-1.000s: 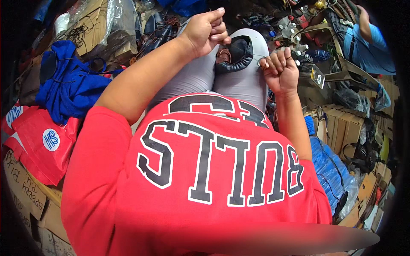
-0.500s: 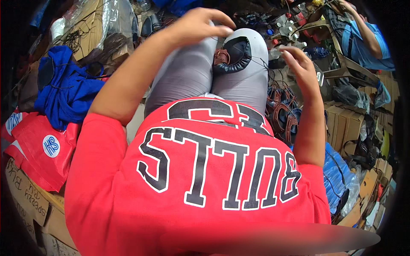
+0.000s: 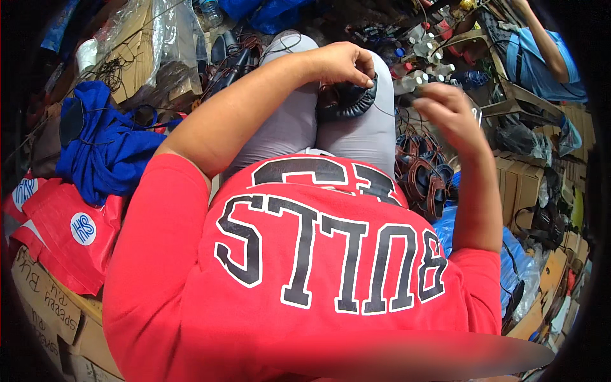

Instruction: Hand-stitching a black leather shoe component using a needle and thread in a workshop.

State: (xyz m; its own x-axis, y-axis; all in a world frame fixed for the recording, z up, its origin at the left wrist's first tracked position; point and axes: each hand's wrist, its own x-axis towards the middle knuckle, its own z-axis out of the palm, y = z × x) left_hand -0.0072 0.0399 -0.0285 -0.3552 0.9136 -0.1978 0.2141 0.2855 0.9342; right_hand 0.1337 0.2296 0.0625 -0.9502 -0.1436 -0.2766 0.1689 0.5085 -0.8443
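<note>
A black shoe upper (image 3: 356, 100) with a gathered, puckered edge and a brown part inside lies on my grey-clad thighs. Over its far edge is my left hand (image 3: 347, 63), thumb and forefinger pinched together at the rim. Whatever is between those fingertips is too small to make out. My right hand (image 3: 450, 113) is raised to the right of the knee, apart from the upper, its fingers drawn together and partly blurred. A thin dark thread shows beside the upper, but where it ends cannot be seen.
Several brown-and-black shoe uppers (image 3: 423, 175) lie beside my right thigh. Small bottles (image 3: 420, 48) stand beyond my right knee. Blue cloth (image 3: 105, 140) and a red bag (image 3: 76, 223) are at left. A person in a blue shirt (image 3: 544, 60) works at far right.
My left hand has come down to the upper's edge and closed into a pinch. My right hand has moved slightly nearer, its fingers drawing together.
</note>
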